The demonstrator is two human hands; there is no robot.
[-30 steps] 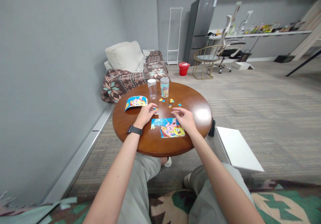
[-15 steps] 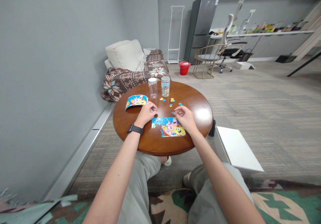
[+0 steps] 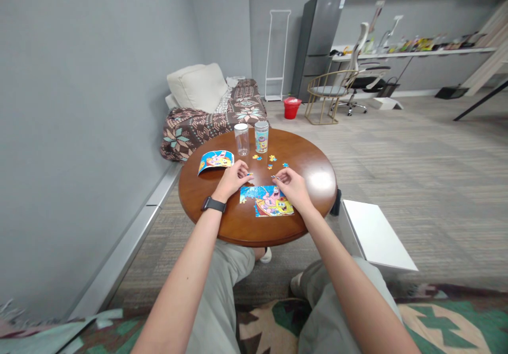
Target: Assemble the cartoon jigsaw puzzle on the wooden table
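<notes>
One jigsaw piece (image 3: 250,174) is pinched in our left hand (image 3: 233,177), and we grasp a second piece (image 3: 274,177) between thumb and fingers of our right hand (image 3: 293,185). Just nearer to us, our partly assembled jigsaw puzzle (image 3: 273,206) lies flat on the round wooden counter (image 3: 246,230). Beyond our hands, loose pieces (image 3: 272,158) lie near a clear jar (image 3: 242,142) and a printed canister (image 3: 261,139), both upright; a curved picture sheet (image 3: 216,159) rests just beside our left hand.
</notes>
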